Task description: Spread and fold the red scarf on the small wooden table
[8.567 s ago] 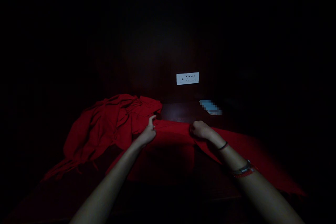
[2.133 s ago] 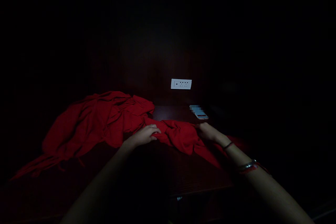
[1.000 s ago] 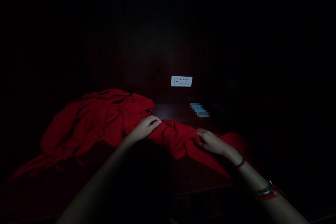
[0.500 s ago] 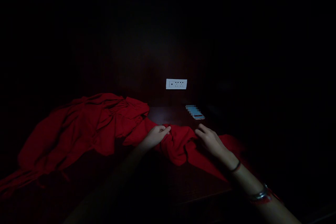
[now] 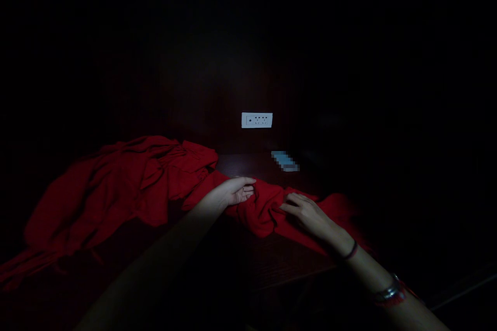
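Note:
A long, crumpled red cloth [image 5: 155, 181] lies across the dark tabletop, with thin strings trailing from its left end. My left hand [image 5: 239, 191] rests sideways against a bunched part in the middle. Its thumb is stretched out above loosely bent fingers, a ring shows on one of them, and no cloth is visible in the palm. On the right of that bunch, my right hand [image 5: 308, 213] has its fingertips closed on a fold. The fabric beneath this hand is partly hidden. A dark band and a metallic bracelet circle the right wrist and forearm.
Behind the cloth a phone [image 5: 285, 161], partly pixelated, lies on the dark wooden table [image 5: 236, 163]. A white socket panel [image 5: 257, 120] is fixed to the dark wall. The table's front edge shows faintly, and the surroundings are almost black.
My left thumb has parted from the fingers, and that hand has turned to show more palm. My right hand has come down onto the bunched cloth. The view has shifted slightly.

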A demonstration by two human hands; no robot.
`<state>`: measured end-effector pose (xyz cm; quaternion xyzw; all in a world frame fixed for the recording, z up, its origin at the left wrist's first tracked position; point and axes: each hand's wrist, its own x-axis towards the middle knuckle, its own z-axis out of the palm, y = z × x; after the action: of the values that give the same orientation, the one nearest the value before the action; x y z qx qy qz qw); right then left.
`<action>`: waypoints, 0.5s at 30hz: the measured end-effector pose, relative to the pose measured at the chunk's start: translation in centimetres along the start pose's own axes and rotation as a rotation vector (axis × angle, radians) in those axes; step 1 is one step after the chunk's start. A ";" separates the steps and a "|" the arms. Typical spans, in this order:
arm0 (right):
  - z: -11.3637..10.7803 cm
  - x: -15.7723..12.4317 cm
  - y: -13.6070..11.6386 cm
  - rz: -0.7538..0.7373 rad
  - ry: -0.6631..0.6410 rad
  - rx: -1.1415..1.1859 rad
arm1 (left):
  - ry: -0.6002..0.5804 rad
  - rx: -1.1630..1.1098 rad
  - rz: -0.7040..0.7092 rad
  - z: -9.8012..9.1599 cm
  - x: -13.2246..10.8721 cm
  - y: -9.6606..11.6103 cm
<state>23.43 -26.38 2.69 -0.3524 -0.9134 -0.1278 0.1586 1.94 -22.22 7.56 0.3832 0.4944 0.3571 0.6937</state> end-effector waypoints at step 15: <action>-1.6 -2.6 0.3 0.035 -0.077 0.133 | -0.298 0.047 0.199 -6.5 -1.8 -4.1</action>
<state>25.78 -28.21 3.21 -0.3615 -0.9191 -0.0505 0.1486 -4.30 -24.46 3.25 0.4949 0.3540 0.3517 0.7114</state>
